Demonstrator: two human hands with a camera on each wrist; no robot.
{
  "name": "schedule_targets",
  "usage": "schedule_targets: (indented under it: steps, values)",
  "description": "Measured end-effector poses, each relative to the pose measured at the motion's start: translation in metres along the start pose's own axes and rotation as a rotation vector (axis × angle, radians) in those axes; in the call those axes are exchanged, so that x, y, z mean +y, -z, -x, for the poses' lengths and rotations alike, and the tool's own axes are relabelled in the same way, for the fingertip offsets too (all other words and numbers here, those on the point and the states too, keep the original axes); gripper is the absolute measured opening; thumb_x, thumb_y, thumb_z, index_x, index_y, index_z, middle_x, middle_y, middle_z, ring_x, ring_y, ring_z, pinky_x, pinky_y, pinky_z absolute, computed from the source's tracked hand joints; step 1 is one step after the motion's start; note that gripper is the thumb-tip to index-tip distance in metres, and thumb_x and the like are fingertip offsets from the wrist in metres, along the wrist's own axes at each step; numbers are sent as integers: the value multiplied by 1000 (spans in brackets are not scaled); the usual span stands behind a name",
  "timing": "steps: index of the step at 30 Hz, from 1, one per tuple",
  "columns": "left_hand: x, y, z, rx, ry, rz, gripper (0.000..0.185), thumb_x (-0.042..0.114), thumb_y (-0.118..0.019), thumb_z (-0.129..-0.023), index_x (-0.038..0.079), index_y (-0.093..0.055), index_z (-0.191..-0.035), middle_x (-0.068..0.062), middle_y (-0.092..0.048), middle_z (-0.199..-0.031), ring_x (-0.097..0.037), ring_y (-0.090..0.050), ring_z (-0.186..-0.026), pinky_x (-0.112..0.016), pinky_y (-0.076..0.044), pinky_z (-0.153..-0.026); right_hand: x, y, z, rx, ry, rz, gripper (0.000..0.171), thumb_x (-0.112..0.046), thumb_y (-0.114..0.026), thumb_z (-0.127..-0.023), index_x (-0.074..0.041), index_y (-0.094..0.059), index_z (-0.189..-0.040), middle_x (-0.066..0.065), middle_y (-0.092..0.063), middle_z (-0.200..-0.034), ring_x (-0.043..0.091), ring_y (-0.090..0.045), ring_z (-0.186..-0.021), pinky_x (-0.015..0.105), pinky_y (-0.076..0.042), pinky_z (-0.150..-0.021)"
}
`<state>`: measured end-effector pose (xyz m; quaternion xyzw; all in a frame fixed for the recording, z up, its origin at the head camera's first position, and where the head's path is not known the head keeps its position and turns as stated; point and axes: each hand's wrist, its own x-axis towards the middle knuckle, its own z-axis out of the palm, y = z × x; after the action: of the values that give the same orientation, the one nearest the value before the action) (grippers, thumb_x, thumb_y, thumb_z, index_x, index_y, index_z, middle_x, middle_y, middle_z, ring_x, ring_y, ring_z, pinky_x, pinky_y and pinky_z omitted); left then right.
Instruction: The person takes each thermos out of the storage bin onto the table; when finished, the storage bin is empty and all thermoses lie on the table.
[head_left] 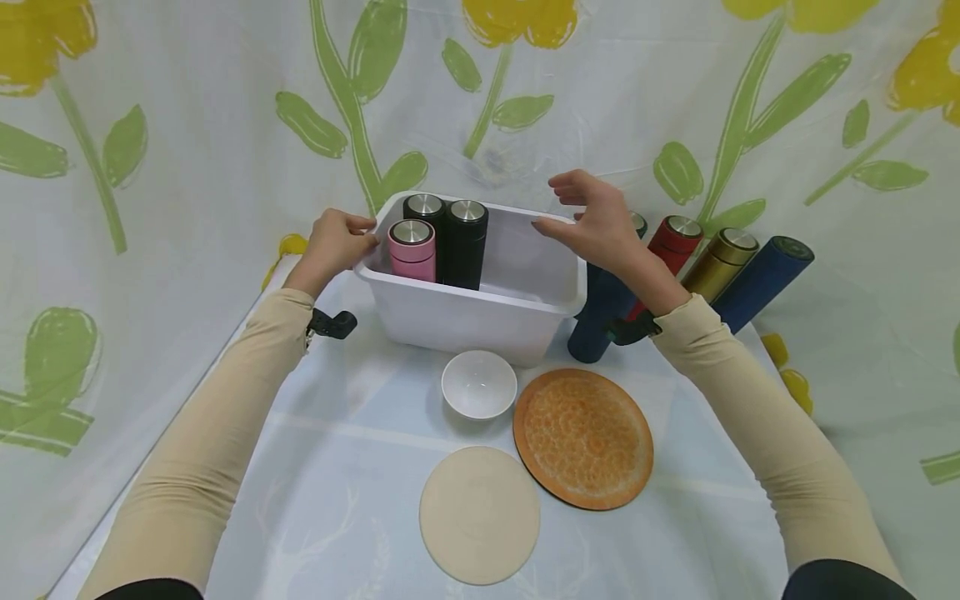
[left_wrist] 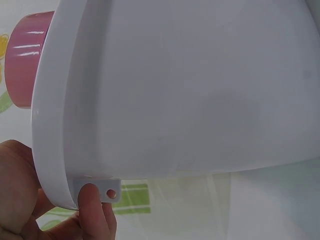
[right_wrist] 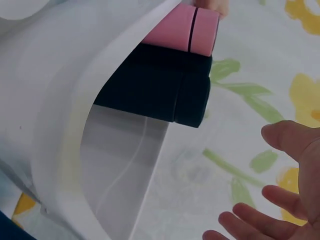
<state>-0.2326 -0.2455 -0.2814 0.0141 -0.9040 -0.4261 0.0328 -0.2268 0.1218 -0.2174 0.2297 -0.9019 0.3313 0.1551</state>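
A white plastic bin [head_left: 465, 321] stands on the table, holding a pink thermos [head_left: 412, 254] and two black thermoses [head_left: 467, 246] upright at its left end. My left hand [head_left: 333, 250] grips the bin's left rim. In the left wrist view the fingers [left_wrist: 92, 207] curl round a small tab with a hole under that rim. Over the bin's right end hovers my right hand [head_left: 596, 221], its thumb and fingers spread with nothing between them. The right wrist view shows this hand [right_wrist: 285, 190] apart from the bin's edge.
Right of the bin stand a dark blue thermos [head_left: 600, 312], a red thermos [head_left: 677, 242], a gold thermos [head_left: 720, 260] and a blue thermos [head_left: 765, 279], partly behind my right arm. In front lie a white bowl [head_left: 479, 385], a brown round mat [head_left: 585, 437] and a cream disc [head_left: 480, 515].
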Motion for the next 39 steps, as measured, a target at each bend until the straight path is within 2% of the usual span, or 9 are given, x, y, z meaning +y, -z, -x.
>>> schedule_targets:
  steps: [9,17,21,31,39]
  values:
    - [0,1,4,-1,21,8,43,15,-59,-99,1,-57,-140,-27,-60,-129,-35,-60,-106,-42,-57,-87,-6,-19,-18,-116,-43,-10,62,-30,-80,-85,-6,-55,-136,16,-59,-135,30,-58,-123,46,-50,-100]
    - [0,1,7,-2,16,5,43,15,-60,-99,2,-57,-140,-27,-60,-128,-35,-60,-106,-43,-57,-87,-9,-32,-30,-201,-46,67,65,-34,-79,-84,-6,-54,-137,16,-58,-137,32,-57,-124,47,-50,-100]
    - [1,1,6,-4,18,8,43,14,-60,-99,2,-56,-140,-27,-60,-129,-35,-60,-106,-43,-57,-88,-12,-37,-34,-236,-43,61,67,-34,-79,-84,-5,-53,-138,17,-57,-137,32,-56,-123,45,-49,-100]
    - [-1,-1,6,-6,34,22,43,14,-59,-100,3,-56,-141,-25,-60,-129,-34,-61,-106,-43,-57,-88,-14,-56,-50,-281,-64,-1,69,-36,-80,-83,-5,-52,-138,18,-57,-136,30,-56,-124,42,-50,-99]
    - [1,-1,4,14,-1,-3,43,15,-60,-99,2,-57,-139,-26,-61,-128,-34,-61,-105,-43,-57,-85,-15,-71,-60,-308,-88,6,71,-35,-80,-83,-3,-50,-139,17,-58,-135,29,-57,-121,41,-50,-96]
